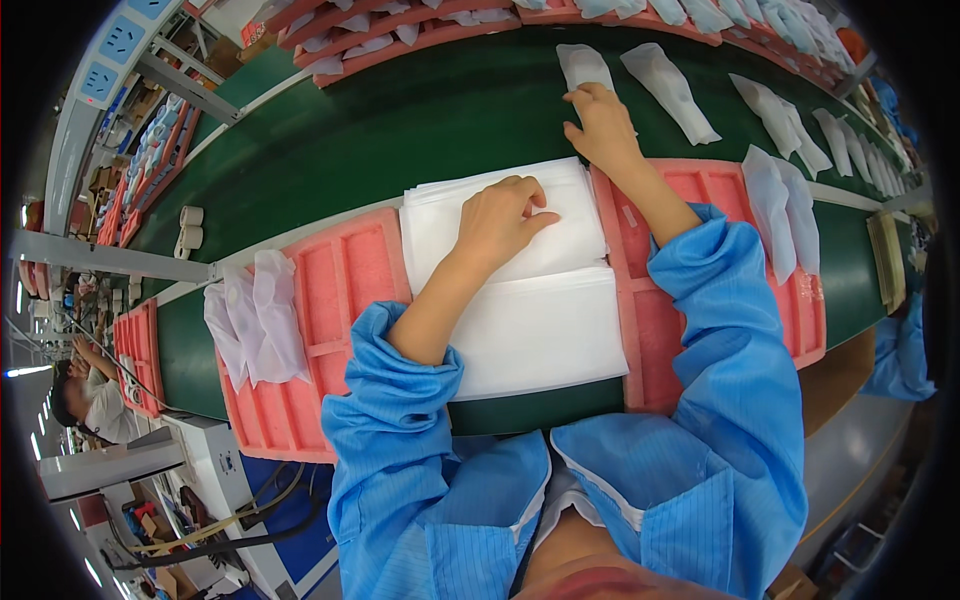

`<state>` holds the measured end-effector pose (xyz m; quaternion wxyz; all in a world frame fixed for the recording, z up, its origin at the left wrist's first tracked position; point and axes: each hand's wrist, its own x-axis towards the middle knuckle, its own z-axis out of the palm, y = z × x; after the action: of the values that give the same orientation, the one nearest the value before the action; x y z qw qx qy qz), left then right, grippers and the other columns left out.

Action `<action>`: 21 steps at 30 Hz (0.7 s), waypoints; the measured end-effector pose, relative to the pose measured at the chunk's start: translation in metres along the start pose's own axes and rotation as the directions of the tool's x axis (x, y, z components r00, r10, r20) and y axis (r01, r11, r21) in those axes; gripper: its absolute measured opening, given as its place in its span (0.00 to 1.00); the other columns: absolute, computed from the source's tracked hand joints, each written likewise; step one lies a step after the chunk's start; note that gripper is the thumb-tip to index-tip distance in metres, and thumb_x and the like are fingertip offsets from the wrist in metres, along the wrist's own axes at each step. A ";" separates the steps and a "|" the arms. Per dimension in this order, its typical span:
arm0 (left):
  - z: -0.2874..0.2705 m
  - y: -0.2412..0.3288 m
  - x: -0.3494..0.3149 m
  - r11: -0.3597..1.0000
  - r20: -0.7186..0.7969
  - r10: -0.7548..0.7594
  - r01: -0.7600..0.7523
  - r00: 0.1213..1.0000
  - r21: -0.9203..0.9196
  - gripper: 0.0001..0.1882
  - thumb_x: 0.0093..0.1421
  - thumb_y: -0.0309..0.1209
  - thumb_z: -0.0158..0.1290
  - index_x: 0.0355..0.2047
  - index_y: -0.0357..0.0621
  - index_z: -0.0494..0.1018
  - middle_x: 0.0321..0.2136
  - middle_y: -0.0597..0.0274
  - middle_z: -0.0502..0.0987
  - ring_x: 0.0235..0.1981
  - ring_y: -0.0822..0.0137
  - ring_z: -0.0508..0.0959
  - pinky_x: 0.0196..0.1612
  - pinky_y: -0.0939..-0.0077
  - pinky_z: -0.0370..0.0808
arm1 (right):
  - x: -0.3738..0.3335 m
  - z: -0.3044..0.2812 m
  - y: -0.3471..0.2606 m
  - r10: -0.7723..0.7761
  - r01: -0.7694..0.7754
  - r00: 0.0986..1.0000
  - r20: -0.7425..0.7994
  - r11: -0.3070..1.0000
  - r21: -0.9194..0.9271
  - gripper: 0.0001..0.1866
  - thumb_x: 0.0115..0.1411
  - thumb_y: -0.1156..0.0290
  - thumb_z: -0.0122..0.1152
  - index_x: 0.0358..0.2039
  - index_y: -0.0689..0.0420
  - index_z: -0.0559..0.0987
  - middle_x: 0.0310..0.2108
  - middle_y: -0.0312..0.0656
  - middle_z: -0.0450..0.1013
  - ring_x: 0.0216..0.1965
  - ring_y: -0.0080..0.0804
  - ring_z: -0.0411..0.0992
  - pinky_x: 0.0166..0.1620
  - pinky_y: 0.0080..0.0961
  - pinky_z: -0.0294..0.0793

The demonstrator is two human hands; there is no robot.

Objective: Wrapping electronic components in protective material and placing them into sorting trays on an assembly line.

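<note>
My left hand (500, 225) rests over a stack of flat white bags (540, 330), its fingers loosely bent and the thumb apart, with nothing visible in it. Farther off to the right, my right hand (603, 125) reaches over the green belt to the near end of an item in a translucent white bag (583, 66). Its thumb and bent fingers stand apart; I cannot tell whether they touch the bag. Another bagged item (670, 92) lies just right of that hand.
Pink compartment trays (330, 260) (715, 180) flank the stack. Bagged items lie on the left tray (262, 315) and the right tray (780, 215). More bagged items (785, 120) line the belt (400, 120) at right. Loaded pink trays (400, 35) stand beyond. A person (100, 400) is at far left.
</note>
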<state>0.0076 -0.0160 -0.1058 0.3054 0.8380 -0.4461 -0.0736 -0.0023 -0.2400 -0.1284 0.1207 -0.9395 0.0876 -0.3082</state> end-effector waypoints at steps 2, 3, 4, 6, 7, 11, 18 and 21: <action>-0.001 0.000 0.001 1.000 0.010 -0.010 0.010 1.000 0.005 0.12 0.50 0.38 0.64 0.27 0.44 0.75 0.26 0.63 0.78 0.26 0.64 0.78 0.28 0.70 0.72 | -0.001 0.001 -0.002 -0.004 0.000 0.998 0.066 0.998 0.069 0.18 0.49 0.74 0.65 0.43 0.60 0.78 0.45 0.50 0.72 0.47 0.48 0.71 0.51 0.36 0.71; -0.003 0.002 0.001 1.000 0.009 -0.008 0.008 1.000 0.006 0.12 0.50 0.38 0.64 0.27 0.44 0.75 0.26 0.63 0.78 0.26 0.64 0.78 0.28 0.70 0.72 | 0.000 -0.001 -0.004 -0.017 -0.001 0.992 0.126 0.990 0.138 0.17 0.49 0.75 0.64 0.41 0.60 0.79 0.44 0.50 0.73 0.46 0.47 0.71 0.50 0.35 0.72; -0.004 0.004 0.001 1.000 0.008 -0.008 0.008 1.000 0.008 0.12 0.50 0.38 0.64 0.27 0.45 0.75 0.26 0.63 0.78 0.26 0.64 0.78 0.28 0.71 0.72 | 0.001 -0.003 -0.004 -0.017 0.000 0.992 0.125 0.991 0.137 0.17 0.49 0.75 0.64 0.41 0.60 0.79 0.44 0.50 0.73 0.46 0.47 0.71 0.50 0.35 0.72; -0.003 0.003 0.004 1.000 0.013 -0.017 0.017 1.000 0.009 0.12 0.50 0.37 0.64 0.27 0.45 0.75 0.26 0.63 0.78 0.26 0.64 0.78 0.28 0.71 0.72 | 0.004 -0.002 -0.004 -0.006 -0.037 0.979 0.205 0.978 0.205 0.14 0.50 0.76 0.63 0.39 0.62 0.80 0.39 0.49 0.75 0.42 0.43 0.74 0.47 0.32 0.74; -0.003 0.003 0.005 1.000 0.008 -0.014 0.014 1.000 0.009 0.12 0.50 0.37 0.64 0.27 0.45 0.75 0.26 0.63 0.78 0.26 0.64 0.78 0.28 0.71 0.72 | 0.005 -0.001 -0.003 -0.006 -0.038 0.978 0.209 0.978 0.207 0.14 0.50 0.76 0.63 0.39 0.62 0.80 0.39 0.49 0.75 0.42 0.43 0.74 0.47 0.32 0.74; -0.001 0.000 0.007 1.000 0.013 -0.024 0.024 1.000 0.006 0.11 0.51 0.37 0.64 0.27 0.45 0.75 0.26 0.63 0.78 0.26 0.64 0.78 0.28 0.70 0.73 | 0.005 0.008 0.003 -0.037 -0.061 0.971 0.237 0.917 0.394 0.11 0.51 0.77 0.61 0.36 0.63 0.80 0.33 0.48 0.77 0.34 0.39 0.77 0.40 0.28 0.76; 0.003 -0.008 0.003 1.000 -0.064 0.010 -0.011 0.998 -0.015 0.09 0.51 0.36 0.63 0.27 0.47 0.76 0.27 0.61 0.79 0.30 0.60 0.79 0.33 0.67 0.74 | 0.005 0.007 -0.004 -0.091 -0.048 0.968 0.235 0.850 0.525 0.09 0.52 0.78 0.60 0.36 0.63 0.80 0.30 0.48 0.78 0.31 0.35 0.78 0.37 0.26 0.77; 0.004 -0.007 0.003 0.998 -0.084 0.032 -0.036 0.996 -0.046 0.08 0.50 0.35 0.62 0.27 0.47 0.76 0.27 0.60 0.79 0.32 0.58 0.79 0.34 0.65 0.74 | 0.002 0.003 -0.007 -0.074 -0.095 0.946 0.317 0.869 0.486 0.09 0.56 0.79 0.59 0.38 0.63 0.80 0.30 0.43 0.78 0.31 0.27 0.77 0.37 0.22 0.76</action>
<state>0.0126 -0.0172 -0.1126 0.3450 0.8251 -0.4452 -0.0439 0.0023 -0.2334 -0.1279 0.3719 -0.9143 -0.0102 -0.1604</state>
